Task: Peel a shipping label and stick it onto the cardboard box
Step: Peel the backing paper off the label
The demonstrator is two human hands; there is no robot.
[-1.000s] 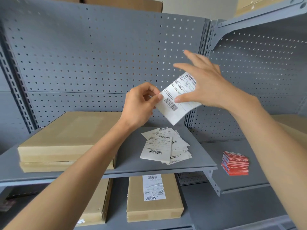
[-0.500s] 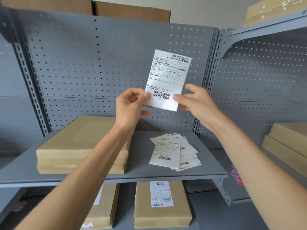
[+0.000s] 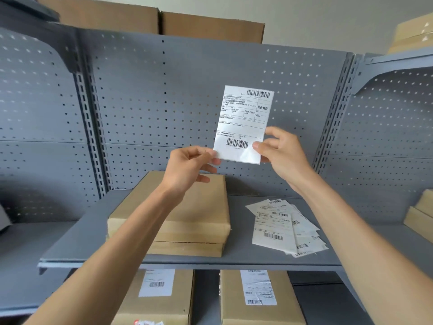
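Observation:
A white shipping label point(image 3: 243, 123) with barcodes at top and bottom stands upright in the air in front of the grey pegboard. My left hand point(image 3: 189, 167) pinches its lower left corner. My right hand point(image 3: 278, 153) pinches its lower right edge, thumb on the printed face. Below the hands, two flat cardboard boxes point(image 3: 187, 207) lie stacked on the grey shelf point(image 3: 246, 259); their tops carry no label.
A fanned pile of loose labels point(image 3: 285, 226) lies on the shelf right of the boxes. Under the shelf sit two labelled boxes point(image 3: 255, 299). More cardboard boxes stand on top of the rack point(image 3: 150, 19) and at the right edge point(image 3: 419, 214).
The label went from tilted and partly behind my right hand to upright between both hands. The view has swung, so the shelf and boxes now sit more to the middle.

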